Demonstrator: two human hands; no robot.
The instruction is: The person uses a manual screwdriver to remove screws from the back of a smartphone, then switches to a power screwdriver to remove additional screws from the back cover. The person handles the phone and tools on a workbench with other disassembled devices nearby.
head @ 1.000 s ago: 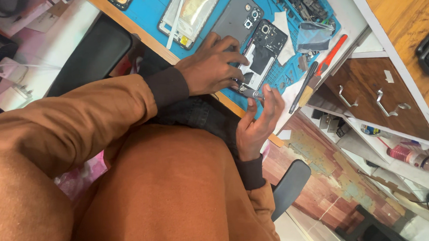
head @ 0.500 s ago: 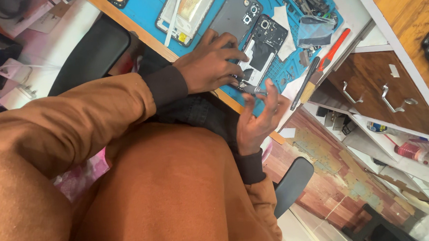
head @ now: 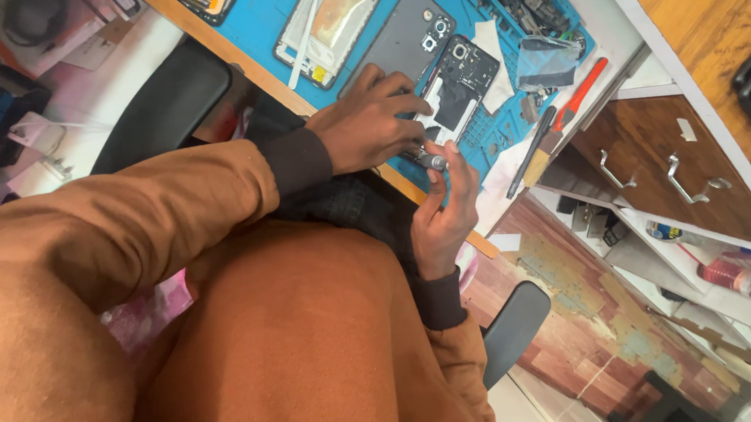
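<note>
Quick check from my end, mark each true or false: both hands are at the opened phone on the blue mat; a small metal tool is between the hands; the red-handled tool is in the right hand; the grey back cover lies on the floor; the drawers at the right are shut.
1. Both hands, left hand and right hand, are at the opened phone on the blue mat. True.
2. A small metal tool is between the hands. True.
3. The red-handled tool is in the right hand. False: it lies on the mat's edge, apart from both hands.
4. The grey back cover lies on the floor. False: it lies on the mat.
5. The drawers are shut. True.
</note>
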